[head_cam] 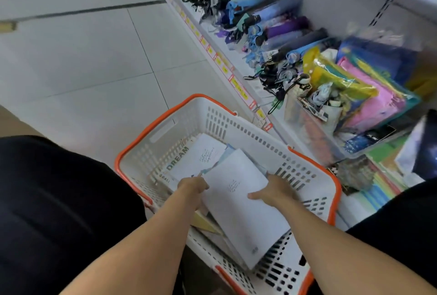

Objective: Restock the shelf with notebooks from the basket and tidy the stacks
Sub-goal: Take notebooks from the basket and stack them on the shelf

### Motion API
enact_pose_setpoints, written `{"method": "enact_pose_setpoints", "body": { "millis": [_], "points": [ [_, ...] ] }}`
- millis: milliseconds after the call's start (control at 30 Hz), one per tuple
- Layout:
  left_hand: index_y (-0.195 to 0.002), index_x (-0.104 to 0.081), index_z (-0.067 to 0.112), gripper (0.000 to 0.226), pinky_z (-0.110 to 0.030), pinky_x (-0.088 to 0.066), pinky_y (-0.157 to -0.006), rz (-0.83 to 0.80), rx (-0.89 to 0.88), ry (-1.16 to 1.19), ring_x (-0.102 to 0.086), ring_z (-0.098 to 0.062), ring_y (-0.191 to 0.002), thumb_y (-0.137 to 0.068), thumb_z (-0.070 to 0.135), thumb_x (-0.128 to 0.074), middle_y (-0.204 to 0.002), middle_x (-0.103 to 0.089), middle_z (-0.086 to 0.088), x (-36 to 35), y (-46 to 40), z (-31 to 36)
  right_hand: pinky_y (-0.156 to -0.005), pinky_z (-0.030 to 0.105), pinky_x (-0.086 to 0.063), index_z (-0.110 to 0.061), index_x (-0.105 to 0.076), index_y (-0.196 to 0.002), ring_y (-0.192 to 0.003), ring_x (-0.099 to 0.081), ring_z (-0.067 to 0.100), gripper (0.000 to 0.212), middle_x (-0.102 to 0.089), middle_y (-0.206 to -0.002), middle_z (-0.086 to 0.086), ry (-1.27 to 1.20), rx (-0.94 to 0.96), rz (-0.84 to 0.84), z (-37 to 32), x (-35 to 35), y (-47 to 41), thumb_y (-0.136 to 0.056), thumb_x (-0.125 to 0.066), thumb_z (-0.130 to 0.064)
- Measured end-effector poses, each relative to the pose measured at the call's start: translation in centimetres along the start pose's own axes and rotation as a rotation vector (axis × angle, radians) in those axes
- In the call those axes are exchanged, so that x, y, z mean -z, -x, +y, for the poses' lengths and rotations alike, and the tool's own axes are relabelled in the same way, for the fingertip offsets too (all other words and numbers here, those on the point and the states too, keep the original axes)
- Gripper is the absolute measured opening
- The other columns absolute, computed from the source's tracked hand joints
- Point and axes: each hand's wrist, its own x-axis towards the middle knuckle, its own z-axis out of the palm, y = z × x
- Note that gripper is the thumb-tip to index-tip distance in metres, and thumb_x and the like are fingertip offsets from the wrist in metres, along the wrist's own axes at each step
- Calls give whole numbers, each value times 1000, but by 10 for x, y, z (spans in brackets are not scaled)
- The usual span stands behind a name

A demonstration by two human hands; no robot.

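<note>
A white basket with an orange rim (238,117) stands on the floor in front of me. Inside lie several notebooks. On top is a pale white notebook (243,209) with small script on its cover. My left hand (192,187) grips its left edge, fingers curled under. My right hand (275,189) holds its right edge, thumb on the cover. Behind it lie another white notebook (201,155) and one printed "DREAM" (177,158). Stacks of colourful notebooks (378,183) sit on the low shelf at the right.
The white shelf (227,43) runs along the right, with yellow price tags on its edge. It holds folded umbrellas (279,27) and a clear bin of bright plastic packets (354,91). White tiled floor (82,58) spreads to the left. My dark-clothed knees frame the basket.
</note>
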Motion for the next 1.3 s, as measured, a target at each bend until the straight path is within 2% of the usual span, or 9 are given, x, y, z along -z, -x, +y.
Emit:
{"method": "enact_pose_setpoints", "body": {
  "millis": [200, 333, 433, 533, 633, 700, 800, 1167, 1300],
  "points": [
    [-146, -31, 13, 95, -53, -43, -103, 330, -255, 121, -44, -37, -130, -72, 48, -78, -150, -34, -14, -1, 55, 49, -86, 35, -57, -19, -66, -123, -102, -68, 19, 33, -71, -117, -2, -429, 426, -125, -60, 70, 42, -90, -70, -18],
    [-127, -54, 24, 81, -50, -50, -95, -367, -427, 24, -55, -29, -119, -64, 75, -69, -133, -54, -1, -13, 135, 94, -86, 32, -52, -33, -61, -123, -108, -63, 16, 41, -66, -117, -8, -396, 593, 119, -107, 104, 74, -85, -63, -15],
    [-118, -66, 23, 50, -44, -57, -83, -413, -509, 54, -67, -25, -101, -80, 55, -67, -116, -68, 0, -10, 142, 106, -85, 41, -57, -41, -60, -119, -109, -65, 20, 41, -60, -121, -10, -357, 686, -39, -127, 107, 98, -81, -68, -26],
    [-124, -63, 7, 35, -35, -58, -61, -281, -444, 282, -69, -32, -90, -96, 24, -51, -118, -68, -16, 9, 114, 104, -74, 37, -61, -28, -64, -126, -101, -71, 21, 44, -62, -129, -1, -590, 596, -439, -120, 95, 101, -86, -75, -15],
    [-127, -57, 0, 33, -35, -58, -57, -118, -456, 349, -67, -36, -92, -97, 11, -49, -123, -64, -23, 30, 83, 95, -74, 50, -61, -21, -69, -89, -78, -68, 23, 9, -70, -104, 18, -656, 305, -75, -79, 70, 63, -86, -68, -12],
    [-129, -55, -2, 33, -38, -55, -63, -37, -482, 402, -65, -35, -89, -98, 6, -49, -123, -62, -22, 40, 74, 87, -86, 52, -57, -12, -65, -109, -102, -64, 32, 20, -61, -126, 23, -645, -17, 19, -49, 49, 43, -89, -66, -16],
    [-129, -53, -4, 33, -46, -50, -74, 40, -444, 439, -60, -35, -92, -97, 0, -46, -119, -59, -23, 54, 67, 75, -110, 53, -39, -6, -32, -151, -143, -33, 37, 66, -28, -159, 15, -778, -328, -271, -21, 14, 48, -97, -64, -25],
    [-113, -63, 0, 27, -41, -53, -77, 260, -459, 278, -63, -35, -88, -89, 0, -53, -100, -63, -16, 63, 58, 57, -102, 51, -48, -9, -62, -113, -97, -64, 31, 40, -67, -99, 13, -1191, -239, -385, -33, -24, 19, -87, -73, -38],
    [-106, -66, 7, 21, -34, -47, -70, 355, -585, 183, -61, -30, -85, -89, 5, -54, -97, -64, -12, 67, 67, 64, -57, 35, -58, -3, -62, -119, -77, -68, 29, 34, -71, -92, 15, -1121, -109, -235, -50, -25, 20, -91, -70, -21]
  ]
}}
